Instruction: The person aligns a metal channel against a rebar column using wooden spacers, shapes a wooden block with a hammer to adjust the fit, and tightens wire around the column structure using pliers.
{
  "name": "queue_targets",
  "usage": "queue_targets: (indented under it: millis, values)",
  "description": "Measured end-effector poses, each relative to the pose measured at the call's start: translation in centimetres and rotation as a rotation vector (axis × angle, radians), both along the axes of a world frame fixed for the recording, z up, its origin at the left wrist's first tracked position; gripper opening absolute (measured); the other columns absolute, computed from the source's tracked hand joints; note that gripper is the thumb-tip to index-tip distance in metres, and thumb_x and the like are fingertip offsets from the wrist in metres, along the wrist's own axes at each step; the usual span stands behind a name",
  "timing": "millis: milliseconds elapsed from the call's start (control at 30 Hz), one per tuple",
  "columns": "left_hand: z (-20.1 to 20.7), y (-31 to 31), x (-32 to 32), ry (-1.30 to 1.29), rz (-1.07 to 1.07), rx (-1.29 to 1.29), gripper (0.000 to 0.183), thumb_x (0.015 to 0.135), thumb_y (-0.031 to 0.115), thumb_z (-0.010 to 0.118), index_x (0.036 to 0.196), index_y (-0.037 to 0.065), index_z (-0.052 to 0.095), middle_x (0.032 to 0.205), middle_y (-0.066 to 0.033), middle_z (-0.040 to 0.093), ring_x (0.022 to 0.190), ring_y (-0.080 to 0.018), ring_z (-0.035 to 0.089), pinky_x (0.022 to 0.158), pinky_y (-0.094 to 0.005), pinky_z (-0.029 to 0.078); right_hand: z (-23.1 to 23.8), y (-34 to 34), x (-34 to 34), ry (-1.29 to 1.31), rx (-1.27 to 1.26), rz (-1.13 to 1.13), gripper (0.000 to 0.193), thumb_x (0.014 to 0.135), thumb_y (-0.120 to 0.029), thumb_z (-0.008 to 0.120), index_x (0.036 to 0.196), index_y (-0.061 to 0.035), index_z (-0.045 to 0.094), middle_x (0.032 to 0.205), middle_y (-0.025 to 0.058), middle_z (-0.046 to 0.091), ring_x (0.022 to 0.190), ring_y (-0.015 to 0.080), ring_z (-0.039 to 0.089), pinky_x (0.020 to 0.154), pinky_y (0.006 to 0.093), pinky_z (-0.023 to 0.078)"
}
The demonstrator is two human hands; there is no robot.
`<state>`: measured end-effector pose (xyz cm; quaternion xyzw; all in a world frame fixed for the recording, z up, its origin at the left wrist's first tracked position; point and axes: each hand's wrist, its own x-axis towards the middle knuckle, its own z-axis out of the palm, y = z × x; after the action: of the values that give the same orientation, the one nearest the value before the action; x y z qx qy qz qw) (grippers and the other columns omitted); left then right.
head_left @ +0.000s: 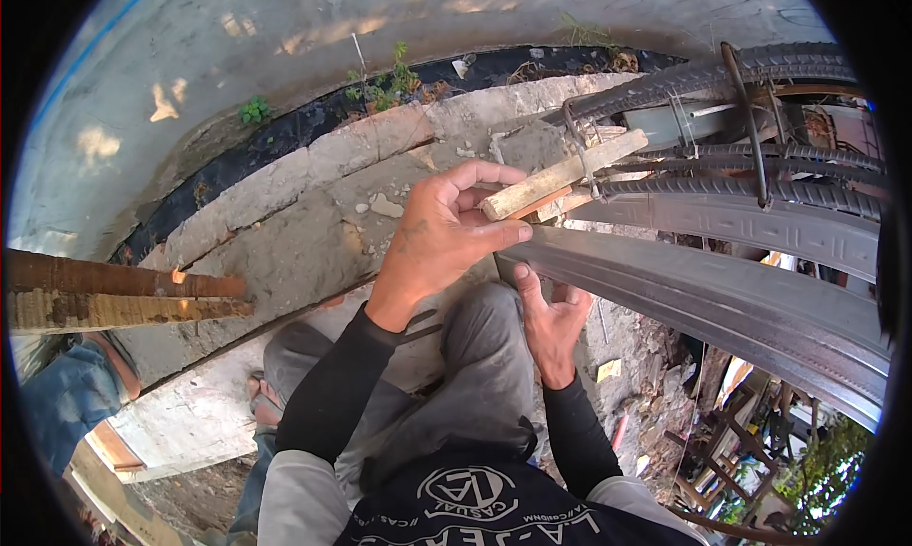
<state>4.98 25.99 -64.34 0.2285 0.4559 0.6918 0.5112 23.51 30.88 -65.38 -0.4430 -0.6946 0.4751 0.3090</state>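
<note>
We see a pale yellow wooden batten (570,174), a silver-grey metal channel (703,294) striped with lengthwise ridges, dark grey-brown ribbed rebar (646,88), our black sleeves (350,384) and our faded grey trousers (489,332).

Pale squared wooden batten (565,175): dry, matt, rough-sawn look, edges worn. Long grey ridged channel (703,294): sheet metal, smooth, dull sheen along the folds. Grey metal strip with pressed dashes (760,225): smooth between marks, soft shine. Dark ribbed bars (817,171): steel, coarse raised pattern, mostly matt. Thin brown bent loop (747,118): metal, rusty-looking. Grey ledge (285,225): concrete or mortar, gritty, matt. Tall grey wall (285,28): plaster-like, fairly smooth, matt. Brown upright boards (123,308): wood, coarse grain, matt. Grey trousers (489,327): creased cloth, matt. Black sleeves (337,384): close-fitting knit-like cloth, matt.
</note>
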Motion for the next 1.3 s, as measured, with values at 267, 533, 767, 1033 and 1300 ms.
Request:
queue_targets:
  millis: [267, 533, 767, 1033, 1300]
  values:
    - [-1.0, 1.1, 0.9, 0.043, 0.024, 0.114, 0.042, 0.078, -0.004, 0.081, 0.117, 0.000, 0.065, 0.129, -0.0106, 0.063, 0.108, -0.0162, 0.065, 0.091, -0.0306, 0.056, 0.1, 0.0, -0.1, 0.022, -0.033, -0.054, 0.037, 0.085, -0.004, 0.078, 0.118, 0.0041, 0.063, 0.110, 0.0113, 0.068, 0.104, 0.0184, 0.065, 0.091, 0.0327, 0.051]
    - [-0.8, 1.0, -0.1, 0.022, -0.059, 0.082, 0.039, 0.081, -0.003, 0.079, 0.117, 0.000, 0.063, 0.135, -0.0125, 0.059, 0.110, -0.0171, 0.064, 0.093, -0.0301, 0.056, -0.2, -0.3, -0.6, 0.146, -0.033, -0.083, 0.036, 0.085, -0.004, 0.079, 0.116, 0.0036, 0.064, 0.111, 0.0106, 0.068, 0.103, 0.0178, 0.064, 0.091, 0.0325, 0.051]
    - [0.1, 1.2, -1.3, 0.134, 0.065, 0.076, 0.044, 0.084, -0.004, 0.075, 0.126, -0.001, 0.062, 0.138, -0.0137, 0.058, 0.104, -0.0154, 0.067, 0.086, -0.0263, 0.058, 0.8, -1.0, -1.4, 0.107, -0.021, -0.072, 0.038, 0.085, -0.004, 0.079, 0.118, 0.0040, 0.063, 0.114, 0.0106, 0.066, 0.104, 0.0190, 0.064, 0.092, 0.0334, 0.051]
    - [0.6, 0.5, 1.1, -0.026, 0.310, 0.091, 0.042, 0.084, -0.009, 0.072, 0.125, -0.003, 0.061, 0.138, -0.0182, 0.058, 0.114, -0.0211, 0.065, 0.095, -0.0319, 0.056, -0.1, -0.5, -3.7, 0.207, 0.056, -0.127, 0.038, 0.084, -0.002, 0.079, 0.116, 0.0058, 0.062, 0.112, 0.0139, 0.068, 0.098, 0.0210, 0.068, 0.091, 0.0345, 0.054]
    - [-1.0, 0.2, 2.2, -0.138, 0.424, 0.107, 0.042, 0.084, -0.009, 0.072, 0.124, -0.006, 0.059, 0.136, -0.0211, 0.058, 0.117, -0.0243, 0.063, 0.096, -0.0331, 0.056, -1.7, 1.3, -4.0, -0.052, 0.392, -0.061, 0.031, 0.080, -0.010, 0.080, 0.105, 0.0017, 0.067, 0.102, 0.0137, 0.069, 0.089, 0.0289, 0.066, 0.084, 0.0419, 0.050]
